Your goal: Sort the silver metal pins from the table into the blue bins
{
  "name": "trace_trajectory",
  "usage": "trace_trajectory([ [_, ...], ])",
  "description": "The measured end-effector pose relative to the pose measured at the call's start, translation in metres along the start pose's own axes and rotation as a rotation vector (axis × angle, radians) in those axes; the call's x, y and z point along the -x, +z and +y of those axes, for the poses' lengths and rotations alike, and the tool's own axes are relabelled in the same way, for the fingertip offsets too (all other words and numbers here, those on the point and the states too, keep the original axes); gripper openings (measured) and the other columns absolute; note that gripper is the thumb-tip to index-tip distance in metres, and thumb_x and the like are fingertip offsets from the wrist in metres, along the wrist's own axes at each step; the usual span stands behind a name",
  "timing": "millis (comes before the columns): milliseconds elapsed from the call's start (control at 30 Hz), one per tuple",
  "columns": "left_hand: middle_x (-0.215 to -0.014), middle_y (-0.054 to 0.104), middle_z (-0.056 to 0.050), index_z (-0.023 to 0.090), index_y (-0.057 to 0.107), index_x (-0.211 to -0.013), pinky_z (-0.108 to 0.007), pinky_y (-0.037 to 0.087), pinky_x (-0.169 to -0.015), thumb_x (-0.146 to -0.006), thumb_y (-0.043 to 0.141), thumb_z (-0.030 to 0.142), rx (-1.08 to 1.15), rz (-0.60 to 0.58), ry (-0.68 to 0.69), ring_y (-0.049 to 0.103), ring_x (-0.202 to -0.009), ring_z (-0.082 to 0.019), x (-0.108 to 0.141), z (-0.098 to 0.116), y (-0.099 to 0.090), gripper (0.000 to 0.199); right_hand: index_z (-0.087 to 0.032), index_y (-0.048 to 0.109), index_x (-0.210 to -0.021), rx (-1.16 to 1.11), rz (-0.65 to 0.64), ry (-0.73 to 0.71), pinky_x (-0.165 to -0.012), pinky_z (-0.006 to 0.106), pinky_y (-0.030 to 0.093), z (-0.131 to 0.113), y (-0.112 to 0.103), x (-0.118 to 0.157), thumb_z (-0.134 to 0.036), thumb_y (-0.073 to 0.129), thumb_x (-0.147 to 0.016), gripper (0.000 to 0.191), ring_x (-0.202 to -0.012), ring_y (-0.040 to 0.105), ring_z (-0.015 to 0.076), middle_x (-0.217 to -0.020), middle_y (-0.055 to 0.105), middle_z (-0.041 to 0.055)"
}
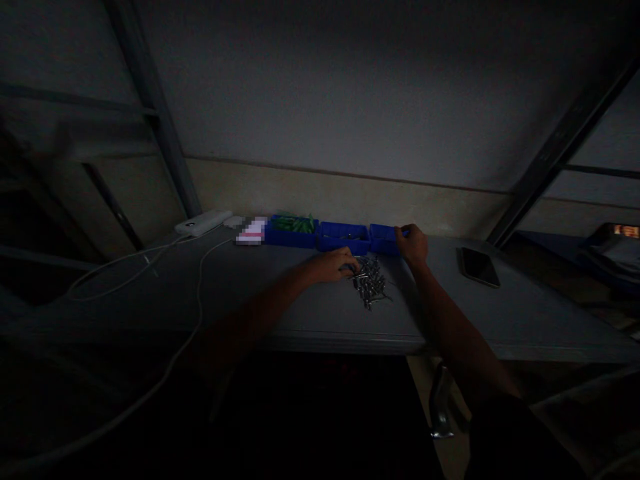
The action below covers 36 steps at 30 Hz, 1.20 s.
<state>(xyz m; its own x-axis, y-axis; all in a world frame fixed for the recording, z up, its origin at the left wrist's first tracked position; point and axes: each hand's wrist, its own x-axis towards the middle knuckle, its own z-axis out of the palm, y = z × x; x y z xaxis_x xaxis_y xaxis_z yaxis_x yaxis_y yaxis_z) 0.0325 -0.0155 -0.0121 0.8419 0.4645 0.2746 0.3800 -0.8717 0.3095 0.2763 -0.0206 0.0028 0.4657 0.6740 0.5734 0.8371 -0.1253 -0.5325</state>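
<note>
A loose pile of small metal pieces (371, 283) lies on the grey table (320, 313). My left hand (335, 265) is at the pile's left edge, fingers curled together; whether a piece is between them is too dark to tell. Behind it stand three blue bins in a row: the left bin (290, 239) holds green items (294, 224), the middle bin (344, 244) holds a few small pieces. My right hand (413, 245) is at the right end of the right bin (384, 241), its fingers closed near the rim; what they hold is hidden.
A white power strip (203, 223) with cables lies at the back left, beside a pink and white item (251, 231). A phone (479, 267) rests on the right. Metal posts rise at both sides, with a wall behind.
</note>
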Motion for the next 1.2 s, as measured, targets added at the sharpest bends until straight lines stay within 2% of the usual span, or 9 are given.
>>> trace_trajectory([
  [133, -0.095, 0.056, -0.005, 0.017, 0.064, -0.092, -0.027, 0.043, -0.083, -0.079, 0.056, 0.022, 0.009, 0.027, -0.042, 0.056, -0.088, -0.016, -0.002, -0.009, 0.002, 0.016, -0.016, 0.064, -0.087, -0.083, -0.059, -0.139, -0.061, 0.027, 0.039, -0.010, 0.001, 0.004, -0.045, 0.045, -0.081, 0.035, -0.066, 0.059, 0.0193, -0.069, 0.065, 0.0071],
  [267, -0.090, 0.061, -0.005, 0.016, 0.061, -0.087, -0.028, 0.043, -0.082, -0.080, 0.053, 0.019, 0.074, 0.142, -0.086, 0.057, -0.087, -0.017, -0.003, -0.016, 0.000, 0.012, -0.016, 0.063, -0.084, -0.182, -0.178, -0.326, -0.055, 0.023, 0.035, -0.030, 0.000, 0.016, -0.042, 0.046, -0.081, 0.031, -0.056, 0.053, 0.0142, -0.061, 0.060, 0.0024],
  [433, -0.087, 0.063, -0.003, 0.016, 0.055, -0.093, -0.029, 0.046, -0.077, -0.080, 0.052, 0.021, 0.309, 0.348, -0.200, 0.059, -0.084, -0.016, -0.005, -0.018, -0.004, 0.014, -0.015, 0.062, -0.089, -0.266, -0.471, -0.558, -0.051, 0.021, 0.031, -0.054, 0.001, 0.037, -0.034, 0.052, -0.079, 0.023, -0.051, 0.046, 0.0098, -0.057, 0.054, -0.0022],
  [533, -0.085, 0.062, -0.003, 0.016, 0.050, -0.094, -0.028, 0.046, -0.076, -0.080, 0.052, 0.020, 0.479, 0.404, -0.223, 0.060, -0.082, -0.014, -0.007, -0.020, -0.005, 0.015, -0.015, 0.060, -0.097, -0.287, -0.599, -0.655, -0.052, 0.020, 0.032, -0.061, 0.003, 0.046, -0.028, 0.057, -0.076, 0.025, -0.053, 0.047, 0.0096, -0.059, 0.054, -0.0032],
  [600, -0.082, 0.061, -0.002, 0.016, 0.049, -0.092, -0.026, 0.045, -0.074, -0.078, 0.053, 0.019, 0.561, 0.417, -0.233, 0.060, -0.080, -0.014, -0.008, -0.023, -0.005, 0.015, -0.015, 0.059, -0.098, -0.277, -0.592, -0.670, -0.052, 0.020, 0.032, -0.064, 0.004, 0.049, -0.027, 0.057, -0.076, 0.024, -0.054, 0.048, 0.0097, -0.061, 0.056, -0.0027],
  [767, -0.082, 0.059, -0.001, 0.015, 0.050, -0.090, -0.023, 0.044, -0.067, -0.078, 0.052, 0.018, 0.670, 0.455, -0.284, 0.058, -0.074, -0.011, -0.007, -0.021, -0.007, 0.013, -0.017, 0.059, -0.098, -0.212, -0.479, -0.669, -0.053, 0.021, 0.032, -0.066, 0.007, 0.050, -0.031, 0.053, -0.081, 0.023, -0.054, 0.049, 0.0104, -0.065, 0.060, -0.0005],
  [900, -0.084, 0.060, -0.002, 0.014, 0.052, -0.091, -0.025, 0.045, -0.069, -0.076, 0.053, 0.016, 0.738, 0.429, -0.296, 0.058, -0.075, -0.011, -0.005, -0.017, -0.011, 0.016, -0.017, 0.060, -0.099, -0.189, -0.412, -0.664, -0.055, 0.022, 0.034, -0.067, 0.006, 0.051, -0.032, 0.053, -0.082, 0.024, -0.056, 0.051, 0.0115, -0.068, 0.062, 0.0009],
  [1067, -0.089, 0.060, -0.004, 0.013, 0.054, -0.088, -0.026, 0.044, -0.078, -0.070, 0.061, 0.015, 0.752, 0.462, -0.206, 0.058, -0.085, -0.013, -0.005, -0.015, -0.014, 0.019, -0.017, 0.061, -0.099, -0.213, -0.395, -0.652, -0.057, 0.022, 0.035, -0.069, 0.003, 0.051, -0.032, 0.054, -0.081, 0.025, -0.057, 0.052, 0.0121, -0.068, 0.061, 0.0011],
  [1200, -0.084, 0.061, -0.003, 0.013, 0.056, -0.087, -0.023, 0.044, -0.069, -0.074, 0.059, 0.021, 0.741, 0.486, -0.287, 0.057, -0.076, -0.011, -0.007, -0.015, -0.015, 0.016, -0.017, 0.058, -0.101, -0.214, -0.380, -0.638, -0.057, 0.022, 0.035, -0.069, 0.002, 0.050, -0.032, 0.052, -0.082, 0.026, -0.057, 0.052, 0.0122, -0.068, 0.060, 0.0005],
])
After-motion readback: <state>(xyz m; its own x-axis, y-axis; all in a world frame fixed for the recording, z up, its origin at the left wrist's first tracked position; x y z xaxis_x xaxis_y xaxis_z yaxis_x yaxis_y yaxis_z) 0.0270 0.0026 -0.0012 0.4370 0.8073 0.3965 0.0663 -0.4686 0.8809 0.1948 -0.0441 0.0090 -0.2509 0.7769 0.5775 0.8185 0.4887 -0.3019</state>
